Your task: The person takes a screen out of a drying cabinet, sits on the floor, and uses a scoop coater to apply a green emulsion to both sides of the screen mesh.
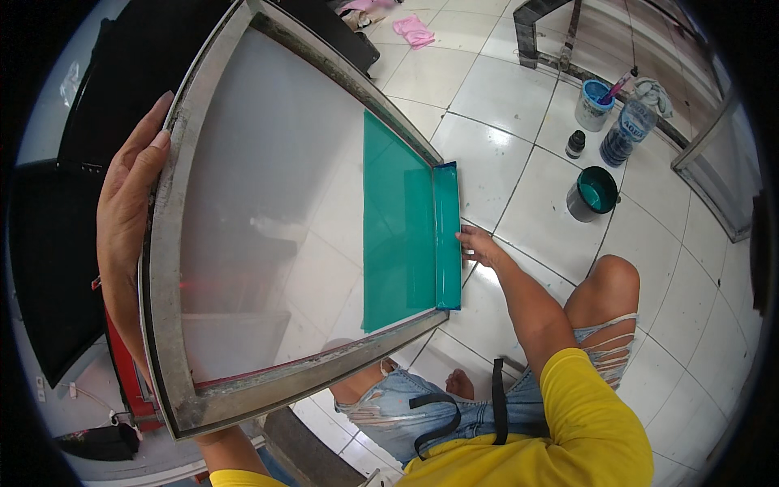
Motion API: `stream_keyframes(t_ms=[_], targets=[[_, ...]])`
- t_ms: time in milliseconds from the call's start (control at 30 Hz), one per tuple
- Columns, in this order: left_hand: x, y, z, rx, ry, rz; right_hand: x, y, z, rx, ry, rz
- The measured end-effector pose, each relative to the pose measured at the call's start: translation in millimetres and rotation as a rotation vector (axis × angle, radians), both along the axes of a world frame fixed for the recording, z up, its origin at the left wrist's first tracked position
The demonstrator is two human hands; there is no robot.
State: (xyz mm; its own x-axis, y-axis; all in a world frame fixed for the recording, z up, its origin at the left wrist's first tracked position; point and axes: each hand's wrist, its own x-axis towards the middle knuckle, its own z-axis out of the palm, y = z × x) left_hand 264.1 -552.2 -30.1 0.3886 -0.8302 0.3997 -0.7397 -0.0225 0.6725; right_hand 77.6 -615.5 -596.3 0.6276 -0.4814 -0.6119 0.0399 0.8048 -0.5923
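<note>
A silk-screen frame (169,325) with pale, see-through mesh stands tilted in front of me. My left hand (130,187) grips its left bar, thumb and fingertips over the edge. At the opposite side, a scoop coater (448,235), a long trough smeared with green, lies along the mesh. My right hand (477,245) holds the trough from its outer side, with part of the fingers hidden behind it. A wet green emulsion coat (398,235) covers the mesh beside the trough, ending in a straight edge.
On the white tiles at right are a black cup (580,207) of green liquid, a small dark bottle (575,144), a plastic bottle (629,130) and a blue-stained tub (595,114). A metal frame (704,140) leans behind them. Pink cloth (414,32) lies farther off.
</note>
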Motion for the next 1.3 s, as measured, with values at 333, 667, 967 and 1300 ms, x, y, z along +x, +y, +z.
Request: stream_keyframes(t_ms=[333,667,967,1300], targets=[[0.2,-0.1,-4.4,-0.028,-0.026,0.036,5.0,3.8,3.5,-0.043,0.097,-0.030],[9.0,3.3,3.0,0.040,-0.014,-0.035,16.1,5.1,7.7,-0.114,0.128,-0.022],[14.4,1.2,7.7,0.099,0.008,-0.094,17.3,3.0,4.2,-0.142,0.119,-0.020],[8.2,-1.2,1.7,0.073,0.053,-0.122,17.3,4.4,0.5,-0.171,0.185,-0.070]])
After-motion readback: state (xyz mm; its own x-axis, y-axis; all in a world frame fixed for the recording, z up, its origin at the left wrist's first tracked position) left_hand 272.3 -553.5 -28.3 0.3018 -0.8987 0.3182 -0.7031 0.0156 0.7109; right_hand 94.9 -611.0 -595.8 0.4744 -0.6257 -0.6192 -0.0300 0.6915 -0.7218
